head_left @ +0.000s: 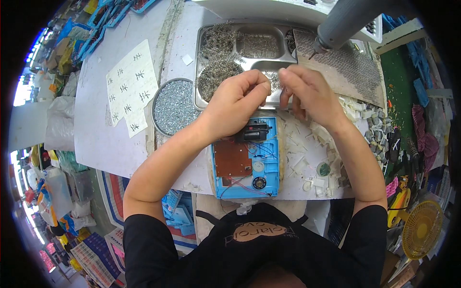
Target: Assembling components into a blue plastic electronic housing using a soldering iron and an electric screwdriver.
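Both of my hands are raised over the near edge of a metal compartment tray [198, 91]. The thumb and fingers of my left hand [235, 101] are pinched together; what lies between them, if anything, is hidden. Close beside it, my right hand [309, 93] has its fingers curled in and slightly blurred, and its grip is too small to make out. Below them lies an open blue plastic casing [272, 165]. It holds a brown circuit board [233, 161], a black mechanism [255, 132], a round black part [259, 183] and thin wires. Small metal parts, spring-like, fill the tray's compartments.
A round tin of small screws [175, 106] stands left of the tray, beside a marked paper sheet [132, 89]. An electric screwdriver [336, 33] hangs at the upper right, above a board of small parts [345, 67]. Loose white plastic pieces [312, 144] lie right of the casing.
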`<action>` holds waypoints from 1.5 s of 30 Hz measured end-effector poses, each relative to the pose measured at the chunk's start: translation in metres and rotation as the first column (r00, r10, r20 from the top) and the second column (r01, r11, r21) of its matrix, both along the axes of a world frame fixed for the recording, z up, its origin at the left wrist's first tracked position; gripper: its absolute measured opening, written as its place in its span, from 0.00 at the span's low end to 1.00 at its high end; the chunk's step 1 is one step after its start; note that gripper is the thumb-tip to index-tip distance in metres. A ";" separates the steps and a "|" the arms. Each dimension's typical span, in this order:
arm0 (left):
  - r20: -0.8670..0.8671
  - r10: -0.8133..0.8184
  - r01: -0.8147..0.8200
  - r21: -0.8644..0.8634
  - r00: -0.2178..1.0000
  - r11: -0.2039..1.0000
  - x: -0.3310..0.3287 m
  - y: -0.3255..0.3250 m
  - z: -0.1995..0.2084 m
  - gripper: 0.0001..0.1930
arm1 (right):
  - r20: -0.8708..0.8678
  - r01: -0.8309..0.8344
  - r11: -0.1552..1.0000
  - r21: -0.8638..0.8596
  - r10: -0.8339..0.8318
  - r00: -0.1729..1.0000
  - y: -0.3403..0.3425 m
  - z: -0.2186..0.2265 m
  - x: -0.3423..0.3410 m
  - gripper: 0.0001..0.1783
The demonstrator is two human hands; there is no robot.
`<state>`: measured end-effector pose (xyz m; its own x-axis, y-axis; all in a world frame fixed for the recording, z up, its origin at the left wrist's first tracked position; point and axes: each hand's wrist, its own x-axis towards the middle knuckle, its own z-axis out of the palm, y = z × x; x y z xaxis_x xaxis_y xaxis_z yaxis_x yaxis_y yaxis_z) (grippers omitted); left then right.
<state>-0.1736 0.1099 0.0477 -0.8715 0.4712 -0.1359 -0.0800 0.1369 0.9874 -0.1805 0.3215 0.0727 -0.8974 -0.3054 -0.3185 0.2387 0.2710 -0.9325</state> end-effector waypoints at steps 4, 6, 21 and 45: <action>-0.096 -0.012 0.010 -0.019 0.995 1.000 -0.001 0.002 0.003 0.11 | 0.054 -0.233 0.962 -0.140 0.243 0.969 0.010 -0.012 -0.007 0.21; 0.347 -0.059 0.004 0.157 0.936 0.988 0.002 0.002 0.018 0.11 | -0.277 -0.141 0.990 -0.026 0.128 0.952 0.004 -0.016 0.002 0.15; 0.745 -0.487 -0.092 0.584 0.456 0.807 -0.017 -0.015 0.000 0.13 | -0.949 0.063 0.948 0.312 0.307 0.068 0.008 -0.032 0.004 0.15; -0.121 0.002 -0.011 -0.071 0.993 0.997 0.002 0.001 0.004 0.10 | -0.487 0.006 0.978 0.210 0.099 0.868 0.001 -0.022 0.000 0.14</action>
